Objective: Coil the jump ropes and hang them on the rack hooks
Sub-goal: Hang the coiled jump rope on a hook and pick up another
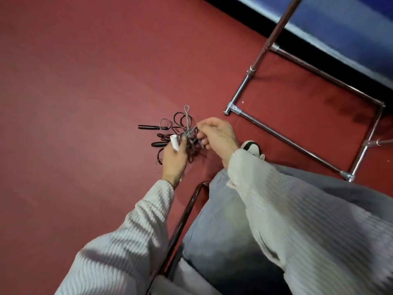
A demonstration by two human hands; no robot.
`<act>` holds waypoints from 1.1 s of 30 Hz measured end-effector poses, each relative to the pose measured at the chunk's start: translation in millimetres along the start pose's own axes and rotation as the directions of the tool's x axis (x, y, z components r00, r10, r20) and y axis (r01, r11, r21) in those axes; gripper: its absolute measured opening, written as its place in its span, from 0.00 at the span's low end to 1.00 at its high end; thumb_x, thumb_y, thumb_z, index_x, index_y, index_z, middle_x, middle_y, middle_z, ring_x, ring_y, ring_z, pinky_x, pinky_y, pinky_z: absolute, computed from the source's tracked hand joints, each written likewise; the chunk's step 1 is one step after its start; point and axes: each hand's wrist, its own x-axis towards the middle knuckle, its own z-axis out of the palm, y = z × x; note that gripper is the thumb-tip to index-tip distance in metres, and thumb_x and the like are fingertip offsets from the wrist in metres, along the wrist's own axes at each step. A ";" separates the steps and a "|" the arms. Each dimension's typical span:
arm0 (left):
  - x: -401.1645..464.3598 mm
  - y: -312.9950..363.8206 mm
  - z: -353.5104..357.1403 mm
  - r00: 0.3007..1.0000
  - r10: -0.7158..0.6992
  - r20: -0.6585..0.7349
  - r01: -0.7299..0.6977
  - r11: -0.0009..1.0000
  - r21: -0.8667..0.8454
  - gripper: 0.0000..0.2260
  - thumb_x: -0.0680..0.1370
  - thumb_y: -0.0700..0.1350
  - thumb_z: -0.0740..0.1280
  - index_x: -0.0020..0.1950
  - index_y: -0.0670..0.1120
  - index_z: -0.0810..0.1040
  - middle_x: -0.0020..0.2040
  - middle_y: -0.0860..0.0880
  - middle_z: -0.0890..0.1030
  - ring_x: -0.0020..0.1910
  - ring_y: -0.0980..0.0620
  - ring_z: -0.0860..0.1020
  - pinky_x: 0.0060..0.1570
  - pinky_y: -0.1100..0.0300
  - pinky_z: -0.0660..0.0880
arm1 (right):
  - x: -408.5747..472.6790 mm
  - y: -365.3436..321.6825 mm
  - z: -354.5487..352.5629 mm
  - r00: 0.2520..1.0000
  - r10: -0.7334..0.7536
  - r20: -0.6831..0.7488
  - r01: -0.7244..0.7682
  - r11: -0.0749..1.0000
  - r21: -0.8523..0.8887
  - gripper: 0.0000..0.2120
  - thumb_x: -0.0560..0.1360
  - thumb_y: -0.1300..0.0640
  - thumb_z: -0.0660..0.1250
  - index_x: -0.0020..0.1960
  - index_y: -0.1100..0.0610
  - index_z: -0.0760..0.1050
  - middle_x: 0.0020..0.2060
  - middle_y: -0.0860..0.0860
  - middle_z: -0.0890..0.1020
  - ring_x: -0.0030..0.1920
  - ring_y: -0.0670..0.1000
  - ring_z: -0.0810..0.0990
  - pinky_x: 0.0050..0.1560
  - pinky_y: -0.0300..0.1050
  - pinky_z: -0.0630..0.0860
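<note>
Two hands are working at a tangle of jump ropes above a red floor (74, 81), seen from over the person's own lap. Nearest the camera, cream ribbed sleeves (308, 220) are reaching forward across grey trousers (214, 220), with a dark curved tube (182, 220) running beside the left leg. Further out, the left hand (173, 161) is gripping a white handle (174, 142) with its fingers curled round it, the handle's tip poking up above the knuckles. Just beside it, the right hand (217, 138) is pinching grey cord at the heart of the tangle of jump ropes (185, 133), fingers bent tight on the strands. Dark and grey loops are spilling out around both hands; whether the bundle is touching the floor cannot be told. Two black handles (148, 127) are sticking out to the left of the knot, one above the other. A black-and-white shoe (253, 147) is showing just behind the right wrist. Beyond it, the chrome tube base of the rack (287, 141) is standing on the floor, well apart from the ropes. Farthest off, a blue wall (350, 24) is meeting the floor along a black skirting.
</note>
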 end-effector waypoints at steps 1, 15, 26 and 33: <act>-1.5 3.1 -8.4 0.998 0.063 0.016 -0.065 0.993 0.095 0.16 0.83 0.45 0.62 0.35 0.49 0.68 0.29 0.52 0.71 0.29 0.50 0.70 0.31 0.57 0.65 | -8.1 -1.0 -4.2 1.000 -0.013 -0.012 0.013 1.000 -0.022 0.04 0.81 0.62 0.66 0.50 0.58 0.81 0.34 0.50 0.80 0.23 0.38 0.73 0.25 0.31 0.69; -183.0 318.1 -223.9 0.388 0.921 -0.024 -0.892 0.369 -0.260 0.10 0.85 0.45 0.60 0.46 0.46 0.76 0.42 0.48 0.82 0.36 0.52 0.79 0.39 0.58 0.76 | -158.1 -90.1 -23.0 0.787 -0.577 0.218 0.603 0.794 -0.079 0.40 0.74 0.67 0.73 0.77 0.41 0.62 0.43 0.50 0.82 0.34 0.45 0.78 0.37 0.40 0.76; -258.3 385.3 -208.9 0.624 0.776 0.094 -0.529 0.507 -0.681 0.09 0.84 0.49 0.64 0.49 0.45 0.76 0.33 0.51 0.72 0.26 0.57 0.66 0.29 0.61 0.66 | -277.7 -172.1 -42.9 0.777 -0.608 0.165 0.541 0.778 0.319 0.11 0.79 0.70 0.60 0.53 0.61 0.79 0.43 0.56 0.84 0.36 0.50 0.82 0.36 0.41 0.80; -285.8 381.0 -179.1 0.580 0.631 0.515 -0.506 0.775 -0.379 0.19 0.81 0.62 0.64 0.46 0.47 0.74 0.32 0.52 0.69 0.27 0.54 0.61 0.29 0.61 0.60 | -291.2 -139.6 -117.4 0.684 -0.700 -0.206 0.623 0.707 -0.335 0.19 0.73 0.55 0.76 0.57 0.49 0.70 0.49 0.49 0.78 0.42 0.49 0.78 0.42 0.46 0.75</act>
